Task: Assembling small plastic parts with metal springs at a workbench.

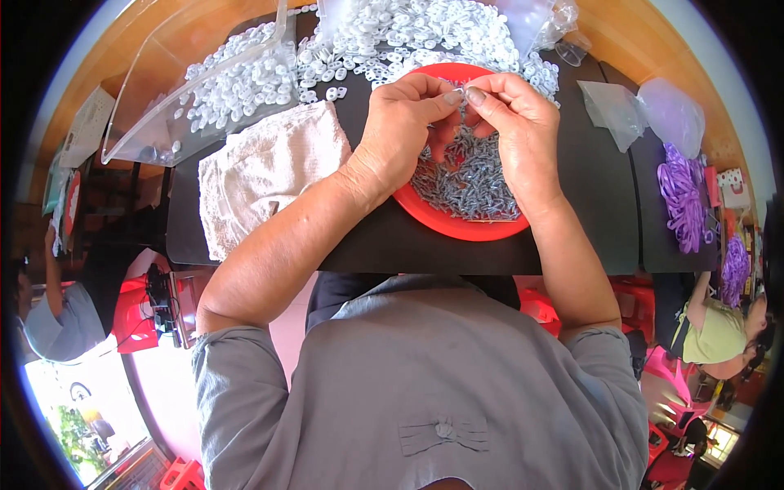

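head view: two bare hands meet above the far part of a red basin [461, 232], which serves as the landmark throughout. the left hand [400, 118] comes in from the left of the basin and the right hand [523, 114] from its right; each is closed to a narrow pinch of thumb and forefinger, and between them is a small pale piece [460, 91], largely covered by the fingers. the piece lies directly between the two thumb tips, with neither hand clearly nearer; its long axis cannot be told. beneath it, inside the basin, spreads a loose layer of screw-like grey pieces [469, 192], their axes pointing every way.

surroundings: beyond the basin is a broad heap of white holed plastic pieces [408, 28], reaching close to its far rim. to the left of the basin are a folded whitish cloth [273, 167] and, farther off, a clear plastic bin [143, 139]. to its right, well apart, are a clear plastic bag [611, 110] and a bundle of purple ribbon [682, 200]. the chief obstruction is the fingers themselves, which hide the held piece; no other object stands between the hands and the basin.
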Tool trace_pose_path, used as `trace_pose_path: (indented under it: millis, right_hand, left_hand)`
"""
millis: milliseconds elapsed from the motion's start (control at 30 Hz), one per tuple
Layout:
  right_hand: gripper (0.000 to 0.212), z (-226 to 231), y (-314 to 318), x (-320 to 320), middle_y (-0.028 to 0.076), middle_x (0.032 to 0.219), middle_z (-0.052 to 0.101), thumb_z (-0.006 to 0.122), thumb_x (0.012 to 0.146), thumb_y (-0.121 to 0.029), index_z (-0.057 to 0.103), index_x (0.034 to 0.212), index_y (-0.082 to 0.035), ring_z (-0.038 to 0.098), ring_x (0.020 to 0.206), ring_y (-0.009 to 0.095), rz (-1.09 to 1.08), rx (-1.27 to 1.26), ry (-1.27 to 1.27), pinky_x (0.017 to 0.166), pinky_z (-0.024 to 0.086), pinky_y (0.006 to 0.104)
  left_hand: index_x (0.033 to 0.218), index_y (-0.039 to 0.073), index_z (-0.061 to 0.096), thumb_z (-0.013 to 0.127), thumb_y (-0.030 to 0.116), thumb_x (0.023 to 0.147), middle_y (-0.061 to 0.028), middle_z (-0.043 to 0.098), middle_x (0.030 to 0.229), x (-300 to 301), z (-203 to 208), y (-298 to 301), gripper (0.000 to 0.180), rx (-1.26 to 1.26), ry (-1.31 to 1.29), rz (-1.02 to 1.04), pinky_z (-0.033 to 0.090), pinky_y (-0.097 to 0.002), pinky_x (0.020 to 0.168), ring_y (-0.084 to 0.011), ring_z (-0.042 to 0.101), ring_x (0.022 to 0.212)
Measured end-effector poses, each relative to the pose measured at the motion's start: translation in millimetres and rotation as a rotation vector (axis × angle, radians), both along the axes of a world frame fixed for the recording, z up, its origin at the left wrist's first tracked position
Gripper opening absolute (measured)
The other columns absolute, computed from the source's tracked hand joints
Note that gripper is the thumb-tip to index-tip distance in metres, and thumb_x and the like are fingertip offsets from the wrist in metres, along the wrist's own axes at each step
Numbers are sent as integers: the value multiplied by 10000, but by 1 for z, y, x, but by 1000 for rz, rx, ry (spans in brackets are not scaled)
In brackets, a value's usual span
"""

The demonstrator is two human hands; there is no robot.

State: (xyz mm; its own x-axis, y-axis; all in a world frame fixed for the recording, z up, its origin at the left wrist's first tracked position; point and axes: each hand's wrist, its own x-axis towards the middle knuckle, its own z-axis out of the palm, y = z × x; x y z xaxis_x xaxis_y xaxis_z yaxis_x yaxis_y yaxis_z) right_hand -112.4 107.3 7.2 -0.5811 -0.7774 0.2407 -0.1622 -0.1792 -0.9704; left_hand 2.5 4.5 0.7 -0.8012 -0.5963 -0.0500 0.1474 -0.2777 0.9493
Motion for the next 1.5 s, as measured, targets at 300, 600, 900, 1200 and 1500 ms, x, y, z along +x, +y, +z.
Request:
trace_pose_path:
  millis: [300,600,900,1200,1500]
  right_hand:
    - [89,1,0,0,-1,811,636,640,903,-90,667,949,-19,586,718,70,-54,31,43,629,450,212]
    - [95,0,0,0,5,793,630,636,905,-97,664,931,-10,577,694,72,-28,49,86,613,442,210]
    - [83,-3,-5,12,-8,761,622,634,906,-96,664,924,-20,563,674,59,-33,2,83,579,404,200]
    - [157,12,-1,1,-21,763,611,628,925,-193,662,919,-39,538,682,45,-119,111,177,591,389,201]
    - [81,3,-1,-7,-35,725,585,612,917,-121,643,901,-48,513,652,40,11,134,265,579,375,197]
  left_hand:
    - [922,5,610,611,152,933,-36,608,736,0,-2,0,147,-55,-22,44,420,-227,468,-101,533,559]
    - [915,-4,607,607,132,932,-25,595,716,1,-2,5,137,-154,-31,91,402,-214,456,-76,518,556]
    - [862,-12,602,598,81,912,-40,589,678,1,-3,9,106,-143,30,153,384,-220,421,-82,505,528]
    - [872,-11,601,617,135,917,-39,582,698,-1,-4,1,153,-49,-16,115,383,-236,437,-111,513,516]
    - [894,-16,611,628,110,905,-57,605,686,0,-4,-1,127,-64,-41,57,383,-237,428,-105,511,512]
